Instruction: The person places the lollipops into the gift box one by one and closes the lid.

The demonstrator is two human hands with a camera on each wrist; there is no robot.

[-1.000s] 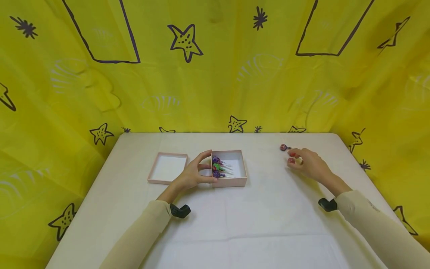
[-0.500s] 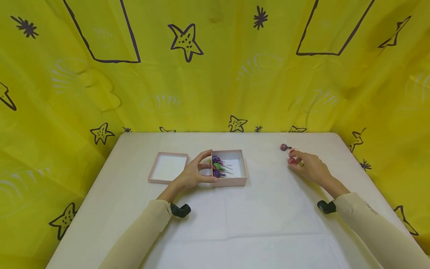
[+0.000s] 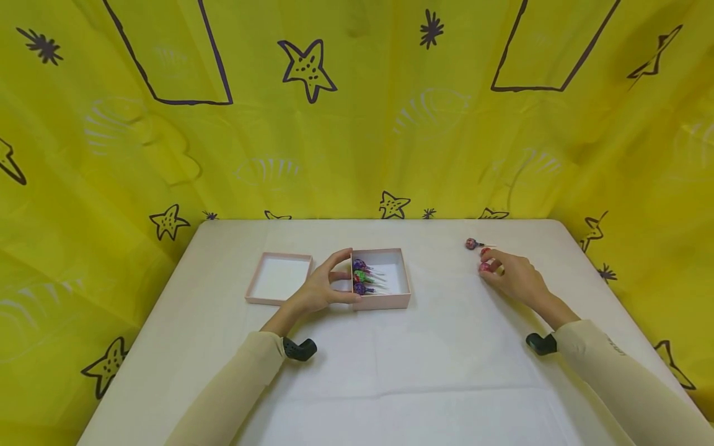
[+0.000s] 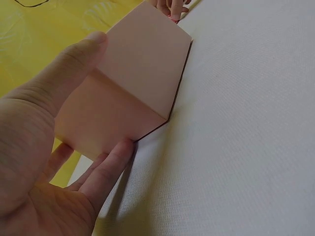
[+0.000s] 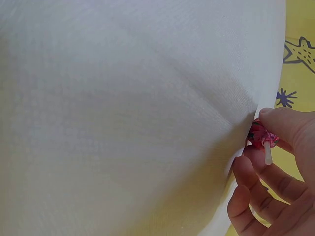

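Note:
My left hand [image 3: 318, 290] grips the left end of an open pink box [image 3: 382, 301], thumb on the near side and a finger at the back corner. Inside the box lie purple-wrapped and green-wrapped lollipops [image 3: 362, 277], heads to the left, white sticks to the right. Over on the right, my right hand [image 3: 519, 280] pinches a pink-red lollipop [image 5: 261, 135] between thumb and fingers, low at the tabletop. Its white stick points toward the palm. Just beyond sits a red lollipop [image 3: 486, 252], partly hidden by the fingers.
A shallow pink-rimmed lid [image 3: 279, 277] with a white inside lies left of the box. Another dark-wrapped lollipop [image 3: 471, 243] lies near the back of the white-covered table [image 3: 435, 359]. A yellow patterned curtain [image 3: 357, 124] surrounds the table's back and sides.
My right hand has shifted slightly toward me, and its fingers have come together on the pink-red lollipop. The left hand and the box have stayed in place.

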